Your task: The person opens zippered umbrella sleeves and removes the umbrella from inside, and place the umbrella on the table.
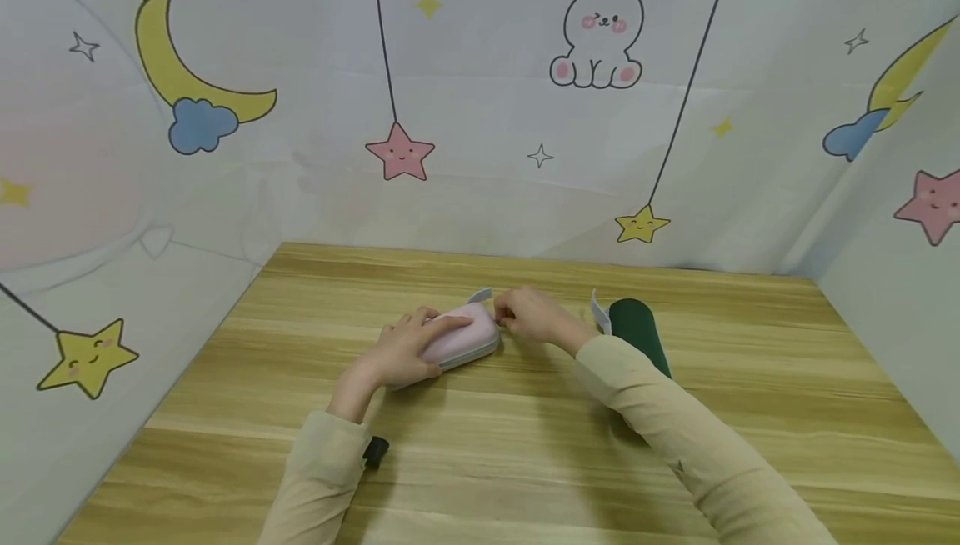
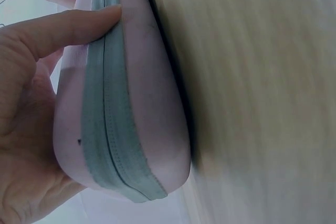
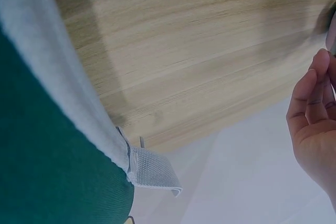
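Observation:
A pale pink zippered case [image 1: 455, 338] with a grey zip band [image 2: 107, 103] lies on the wooden table. My left hand [image 1: 408, 349] grips it from above, and the thumb presses on the zip band along its side. At the case's right end, my right hand [image 1: 528, 314] pinches something small with thumb and fingertips, where the zip runs. What lies between those fingertips is mostly hidden. A light grey fabric tab [image 1: 481, 296] sticks up behind the pink case.
Right of the right hand lies a dark green case [image 1: 637, 328] with its own grey tab [image 3: 155, 169], partly covered by the right forearm. A small black object [image 1: 376, 451] shows beside the left cuff. White printed curtains [image 1: 480, 195] hang behind the table [image 1: 487, 462].

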{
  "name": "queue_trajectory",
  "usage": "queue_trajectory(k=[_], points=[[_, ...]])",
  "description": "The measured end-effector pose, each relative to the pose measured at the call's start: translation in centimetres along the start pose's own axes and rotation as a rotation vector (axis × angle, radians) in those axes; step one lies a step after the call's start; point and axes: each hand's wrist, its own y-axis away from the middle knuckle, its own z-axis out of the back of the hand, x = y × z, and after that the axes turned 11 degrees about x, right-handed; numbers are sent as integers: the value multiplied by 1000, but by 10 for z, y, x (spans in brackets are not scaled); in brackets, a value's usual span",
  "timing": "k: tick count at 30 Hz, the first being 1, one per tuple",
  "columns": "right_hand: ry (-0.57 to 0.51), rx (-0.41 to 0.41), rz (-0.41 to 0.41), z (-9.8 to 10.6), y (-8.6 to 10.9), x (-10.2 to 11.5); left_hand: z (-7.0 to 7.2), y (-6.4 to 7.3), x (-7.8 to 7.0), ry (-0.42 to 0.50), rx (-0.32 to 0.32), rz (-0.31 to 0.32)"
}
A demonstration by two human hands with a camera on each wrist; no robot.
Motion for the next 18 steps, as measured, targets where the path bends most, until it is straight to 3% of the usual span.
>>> queue_trajectory(k=[18], points=[[-23, 47, -7, 2, 5, 2, 0, 0, -1, 14, -4, 2]])
